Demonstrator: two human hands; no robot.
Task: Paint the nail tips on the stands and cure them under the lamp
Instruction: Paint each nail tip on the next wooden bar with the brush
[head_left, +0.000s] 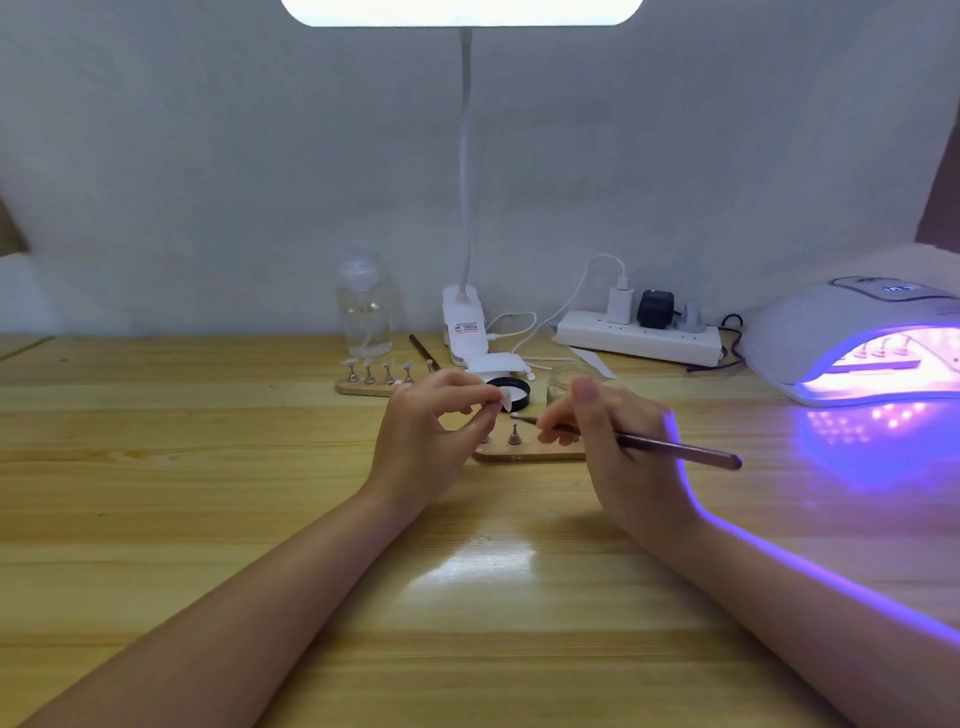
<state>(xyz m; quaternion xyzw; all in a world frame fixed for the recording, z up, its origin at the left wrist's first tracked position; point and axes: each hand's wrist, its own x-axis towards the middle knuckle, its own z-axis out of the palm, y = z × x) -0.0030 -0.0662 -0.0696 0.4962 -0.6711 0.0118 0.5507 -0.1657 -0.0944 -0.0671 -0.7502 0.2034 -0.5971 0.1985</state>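
1. A single pale nail tip (503, 399) is lifted clear of the desk (208, 467), pinched between thumb and fingertips of the left hand (431, 431). Held up and angled toward the brush, it probably gives a steadier, better-lit surface than it would on its post.
2. The right hand (613, 441) pinches a slim dark brush (649, 444) pen-fashion, fingers curled round the shaft. The bristle end points left and sits just beside the tip; whether it touches cannot be told.
3. Directly below the hands lies a small wooden stand (524, 453) with at least one bare metal post (514, 435). That post is likely where this tip goes back once coated.
4. Behind it sit a black jar lid (514, 392) and a clear glass jar (569, 376), close enough for reloading the brush.
5. Further back left, a second wooden stand (363, 385) carries a row of tips on posts; whether they are painted is too small to tell.
6. At the far right the curing lamp (852, 338) glows violet, with another stand apparently inside. It lies within reach of the right arm, so finished stands can slide in.
7. A clip desk light (462, 322), a clear bottle (363, 306) and a power strip (639, 338) line the wall.
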